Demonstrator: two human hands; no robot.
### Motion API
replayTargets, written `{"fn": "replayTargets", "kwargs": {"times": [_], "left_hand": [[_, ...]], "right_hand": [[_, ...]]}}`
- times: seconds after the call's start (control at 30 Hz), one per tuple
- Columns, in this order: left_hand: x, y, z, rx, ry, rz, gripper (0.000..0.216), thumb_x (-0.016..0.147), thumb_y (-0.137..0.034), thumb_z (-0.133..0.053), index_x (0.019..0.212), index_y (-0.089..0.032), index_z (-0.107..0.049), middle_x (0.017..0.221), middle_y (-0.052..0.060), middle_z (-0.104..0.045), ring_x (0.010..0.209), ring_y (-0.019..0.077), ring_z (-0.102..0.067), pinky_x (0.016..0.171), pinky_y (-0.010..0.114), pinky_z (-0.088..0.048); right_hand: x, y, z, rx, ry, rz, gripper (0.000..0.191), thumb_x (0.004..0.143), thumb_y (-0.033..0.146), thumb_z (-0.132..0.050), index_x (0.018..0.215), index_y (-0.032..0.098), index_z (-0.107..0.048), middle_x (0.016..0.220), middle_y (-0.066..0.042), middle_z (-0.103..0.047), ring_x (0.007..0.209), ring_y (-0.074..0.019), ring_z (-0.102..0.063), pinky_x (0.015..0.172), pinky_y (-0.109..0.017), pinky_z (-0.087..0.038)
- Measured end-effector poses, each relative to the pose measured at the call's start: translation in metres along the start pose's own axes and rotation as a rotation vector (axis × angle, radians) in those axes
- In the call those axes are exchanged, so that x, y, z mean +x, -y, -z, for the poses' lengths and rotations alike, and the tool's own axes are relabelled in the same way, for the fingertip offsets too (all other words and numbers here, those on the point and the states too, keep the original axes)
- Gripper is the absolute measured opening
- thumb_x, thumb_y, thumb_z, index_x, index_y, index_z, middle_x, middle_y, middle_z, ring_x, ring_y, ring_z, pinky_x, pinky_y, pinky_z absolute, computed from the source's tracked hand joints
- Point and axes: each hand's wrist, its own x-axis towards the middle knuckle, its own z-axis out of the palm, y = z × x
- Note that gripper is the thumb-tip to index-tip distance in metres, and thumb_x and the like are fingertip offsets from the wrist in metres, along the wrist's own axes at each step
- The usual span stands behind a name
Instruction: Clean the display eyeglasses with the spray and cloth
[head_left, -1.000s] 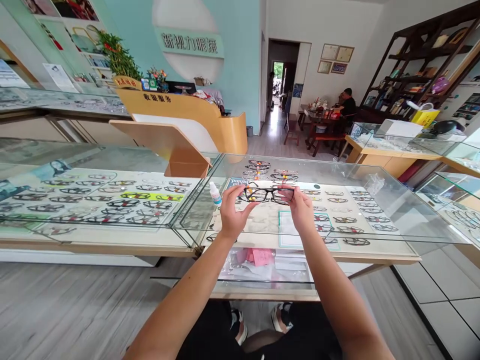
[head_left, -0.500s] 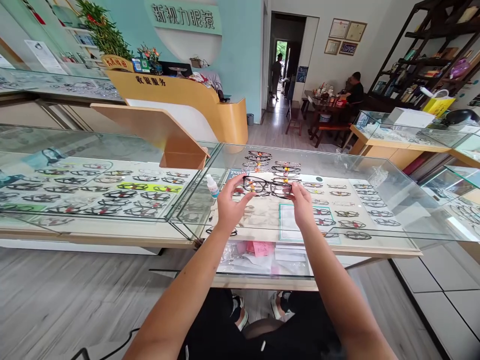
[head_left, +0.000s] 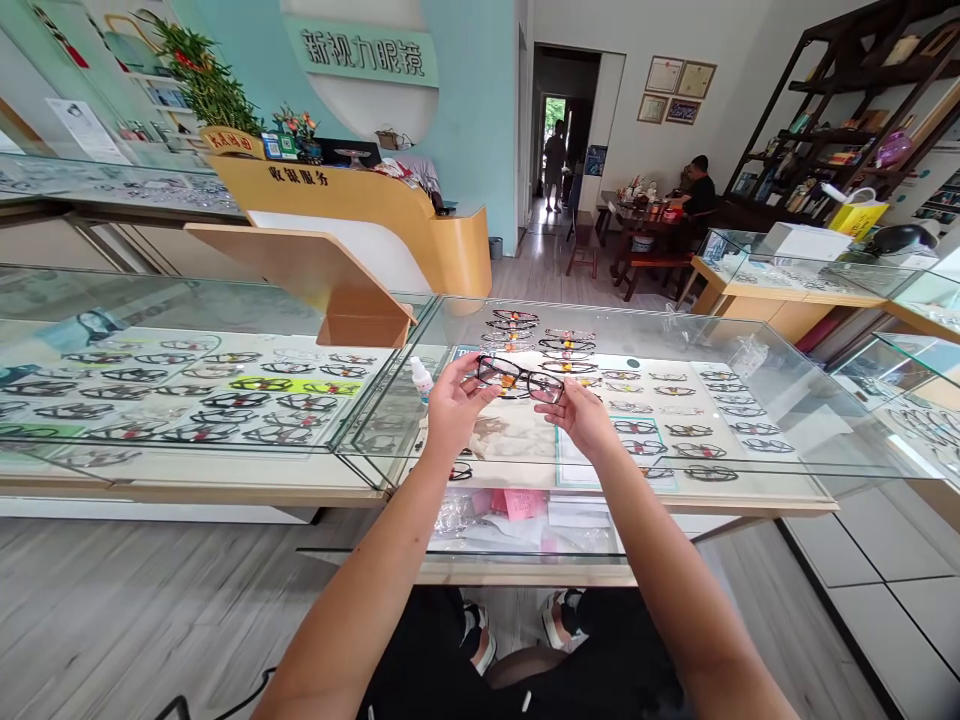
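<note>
Both of my hands hold a pair of black-framed eyeglasses (head_left: 521, 379) above the glass display case (head_left: 480, 465). My left hand (head_left: 456, 402) is closed on the left end of the frame, thumb below it. At the opposite end, my right hand (head_left: 585, 415) grips the frame between thumb and fingers, a little lower than the left. The glasses tilt down to the right. Close to my left hand stands a small white spray bottle (head_left: 421, 379) on the glass. Beneath the glasses, a beige cloth (head_left: 510, 438) is partly hidden by my hands.
Rows of eyeglasses (head_left: 705, 450) lie inside the case, and more fill the case (head_left: 232, 400) on the left. A brown board stand (head_left: 360, 300) leans on the left case. Pink packets (head_left: 523, 503) sit on the shelf below. A seated person (head_left: 700, 188) is at a table behind.
My right hand has moved slightly left and down, so the glasses have turned and now slant down to the right. The view has shifted a little.
</note>
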Motion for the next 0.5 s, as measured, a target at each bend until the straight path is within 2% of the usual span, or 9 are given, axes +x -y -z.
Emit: {"fn": "replayTargets", "kwargs": {"times": [0.17,0.23,0.3,0.37,0.43,0.5], "left_hand": [[0.0,0.005,-0.004,-0.012,0.035,0.008,0.079,0.073,-0.043,-0.098,0.141,-0.025,-0.062,0.139,0.014,-0.067,0.117,0.0267,-0.076,0.104,0.042,-0.063],[-0.002,0.007,-0.007,-0.01,-0.026,0.033,0.077,0.071,-0.044,-0.098,0.136,-0.026,-0.062,0.135,0.012,-0.067,0.11,0.0226,-0.076,0.097,0.037,-0.063],[-0.006,0.007,-0.01,0.043,-0.144,0.075,0.063,0.068,-0.044,-0.099,0.117,-0.024,-0.065,0.111,0.004,-0.068,0.09,0.0145,-0.071,0.081,0.026,-0.059],[-0.012,0.004,-0.014,0.122,-0.186,0.151,0.046,0.072,-0.047,-0.096,0.093,-0.02,-0.065,0.081,-0.003,-0.057,0.067,0.0081,-0.055,0.061,0.02,-0.046],[-0.018,0.0,-0.019,0.159,-0.104,0.251,0.043,0.078,-0.054,-0.089,0.079,-0.019,-0.064,0.066,-0.006,-0.042,0.056,0.0066,-0.039,0.05,0.021,-0.031],[-0.021,-0.006,-0.027,0.125,0.012,0.362,0.046,0.079,-0.061,-0.086,0.078,-0.018,-0.067,0.06,-0.008,-0.034,0.051,0.0064,-0.029,0.047,0.023,-0.022]], "right_hand": [[0.0,-0.003,-0.003,0.003,-0.065,0.037,0.034,0.098,0.055,-0.073,0.092,0.023,-0.061,0.096,-0.008,-0.087,0.081,-0.0194,-0.084,0.072,-0.027,-0.061],[0.001,-0.006,-0.005,-0.021,-0.112,0.095,0.037,0.097,0.058,-0.072,0.092,0.024,-0.059,0.094,-0.007,-0.086,0.079,-0.0191,-0.083,0.071,-0.027,-0.062],[0.002,-0.008,-0.006,-0.064,-0.184,0.18,0.041,0.096,0.063,-0.071,0.091,0.025,-0.055,0.09,-0.004,-0.085,0.076,-0.0194,-0.082,0.071,-0.029,-0.062],[0.002,-0.011,-0.008,-0.126,-0.258,0.286,0.044,0.095,0.068,-0.068,0.092,0.027,-0.052,0.088,-0.002,-0.083,0.074,-0.0202,-0.081,0.071,-0.031,-0.063],[0.001,-0.014,-0.01,-0.207,-0.307,0.402,0.046,0.096,0.071,-0.062,0.095,0.028,-0.05,0.092,-0.003,-0.083,0.077,-0.0213,-0.08,0.074,-0.035,-0.063],[-0.002,-0.018,-0.012,-0.314,-0.326,0.514,0.044,0.101,0.071,-0.054,0.099,0.027,-0.05,0.099,-0.006,-0.083,0.083,-0.0224,-0.08,0.079,-0.038,-0.063]]}}
